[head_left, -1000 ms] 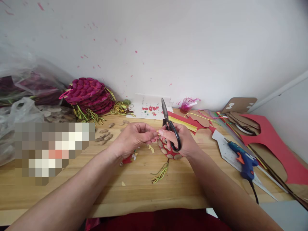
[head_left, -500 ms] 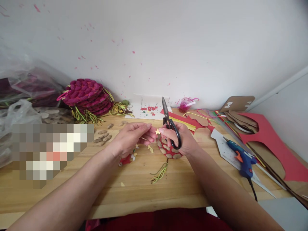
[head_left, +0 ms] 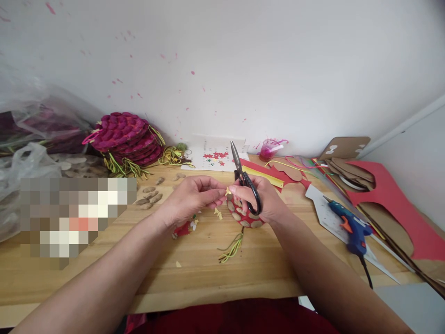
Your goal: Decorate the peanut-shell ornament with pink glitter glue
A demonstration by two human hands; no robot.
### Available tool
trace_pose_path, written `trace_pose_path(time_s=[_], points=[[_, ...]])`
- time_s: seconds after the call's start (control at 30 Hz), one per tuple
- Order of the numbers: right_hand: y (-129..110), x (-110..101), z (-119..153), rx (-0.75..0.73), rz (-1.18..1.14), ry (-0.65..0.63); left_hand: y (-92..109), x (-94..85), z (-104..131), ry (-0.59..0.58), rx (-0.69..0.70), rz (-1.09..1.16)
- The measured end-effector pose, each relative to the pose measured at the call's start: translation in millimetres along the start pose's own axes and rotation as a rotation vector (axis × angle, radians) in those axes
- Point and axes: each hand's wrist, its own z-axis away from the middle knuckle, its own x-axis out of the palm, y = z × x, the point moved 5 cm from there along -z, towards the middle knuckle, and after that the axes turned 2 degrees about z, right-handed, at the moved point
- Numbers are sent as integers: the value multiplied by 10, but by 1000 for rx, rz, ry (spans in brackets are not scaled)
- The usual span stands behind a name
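Note:
A small yellow paper star [head_left: 228, 190] is held up between my two hands. The thumb and forefinger of my left hand [head_left: 194, 195] pinch its left side. My right hand [head_left: 262, 195] steadies the star with its thumb and also grips a pair of black-handled scissors [head_left: 237, 157], blades pointing up and away. Beneath my right hand lies a red disc [head_left: 251, 223] covered with peanut shells, partly hidden, with a green and yellow string tassel [head_left: 232, 249]. Yellow paper scraps [head_left: 218, 213] lie below the fingers. A red scrap [head_left: 183, 230] is beside my left wrist.
Behind my hands, white paper [head_left: 193, 155] carries small coloured stars [head_left: 216, 156]. Stacked magenta shell discs [head_left: 127, 134] and loose peanuts [head_left: 149, 197] are to the left. A blue glue gun [head_left: 358, 234], a pink cup [head_left: 267, 149] and red card [head_left: 403, 199] are to the right.
My left thumb and forefinger have come in from the left and closed on the star's edge. The scissors stay in my right hand, tilted slightly more to the left.

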Motion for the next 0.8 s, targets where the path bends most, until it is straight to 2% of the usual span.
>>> trace_pose_path(time_s=[0.23, 0.43, 0.5, 0.6, 0.7, 0.8], points=[[-4, -42, -26, -10, -10, 59, -23, 8, 0, -37, -14, 12], [-4, 11, -1, -2, -27, 46, -24, 13, -10, 13, 48, -66], [-16, 2, -1, -12, -18, 47, 25, -2, 4, 89, 157, -169], [-38, -33, -7, -24, 6, 51, 167, -17, 86, 250, 463, -453], [-50, -22, -1, -7, -7, 8, 236, 50, 175, 253, 729, -787], [-56, 22, 14, 11, -5, -30, 218, 83, 209, 199, 824, -985]])
